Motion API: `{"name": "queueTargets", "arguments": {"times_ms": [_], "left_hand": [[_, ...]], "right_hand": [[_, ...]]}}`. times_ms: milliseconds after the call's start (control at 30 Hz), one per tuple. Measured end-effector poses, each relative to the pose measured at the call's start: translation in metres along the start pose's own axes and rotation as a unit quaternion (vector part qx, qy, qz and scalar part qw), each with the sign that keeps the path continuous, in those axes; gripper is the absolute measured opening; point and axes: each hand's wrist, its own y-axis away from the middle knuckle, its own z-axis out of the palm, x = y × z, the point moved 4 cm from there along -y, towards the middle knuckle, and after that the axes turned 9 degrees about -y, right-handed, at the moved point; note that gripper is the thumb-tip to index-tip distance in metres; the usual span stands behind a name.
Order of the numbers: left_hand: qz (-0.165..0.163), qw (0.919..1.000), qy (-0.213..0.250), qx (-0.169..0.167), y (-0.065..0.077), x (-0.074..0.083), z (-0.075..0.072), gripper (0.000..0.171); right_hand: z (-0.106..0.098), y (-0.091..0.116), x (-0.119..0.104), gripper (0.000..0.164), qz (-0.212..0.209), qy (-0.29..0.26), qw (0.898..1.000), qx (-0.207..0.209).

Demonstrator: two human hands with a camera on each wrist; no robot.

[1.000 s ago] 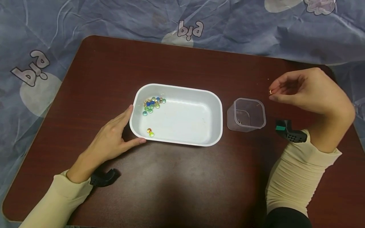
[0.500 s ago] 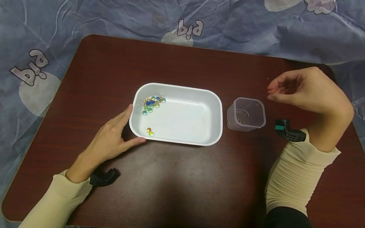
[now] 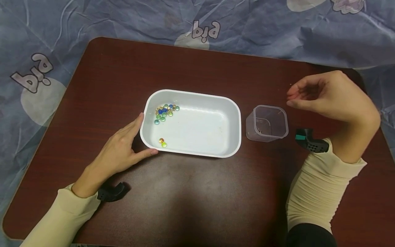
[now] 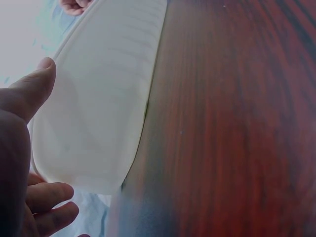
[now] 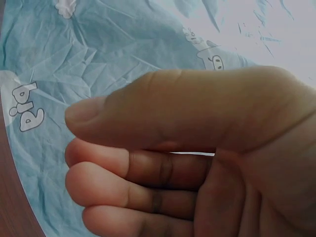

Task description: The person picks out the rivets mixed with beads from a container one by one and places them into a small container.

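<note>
My left hand [image 3: 118, 149] spreads its fairly straight fingers along the left end of a white tray [image 3: 202, 154], with the thumb at the near left corner. In the left wrist view, the thumb [image 4: 37, 89] lies by the tray's pale outer wall [image 4: 98, 98]. Domed thumbtacks [image 3: 163, 111] in green, blue and gold crowd the tray's far left corner. My right hand [image 3: 334, 97] pinches thumb to fingers just right of a clear plastic cup [image 3: 266, 137]; the small gold thumbtack between them is hidden now. The right wrist view shows the thumb [image 5: 173, 108] over curled fingers.
Two more thumbtacks [image 3: 162, 142], orange and yellow, lie in the tray's near left corner. A tiny gold piece [image 3: 260, 132] sits inside the cup. The dark red table [image 3: 185, 199] ends at a crumpled blue sheet [image 3: 129, 24] behind it.
My right hand has drifted slightly left, towards the cup. The gold thumbtack seen at its fingertips a second ago no longer shows. My left hand and the tray stay put.
</note>
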Motion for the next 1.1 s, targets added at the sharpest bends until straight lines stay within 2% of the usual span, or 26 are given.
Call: {"name": "queueTargets", "arguments": {"times_ms": [367, 600, 1100], "left_hand": [[0.004, 1.0, 0.0, 0.003, 0.001, -0.001, 0.0, 0.104], [0.002, 1.0, -0.008, -0.003, 0.001, -0.005, 0.003, 0.105], [0.0, 1.0, -0.004, -0.008, 0.0, -0.004, 0.001, 0.103]], "right_hand": [[0.009, -0.008, -0.01, 0.013, -0.018, -0.001, 1.0, -0.012], [0.016, -0.014, -0.019, 0.012, -0.012, -0.001, 1.0, -0.023], [0.035, -0.033, -0.044, 0.011, -0.051, 0.0, 0.998, -0.048]]}}
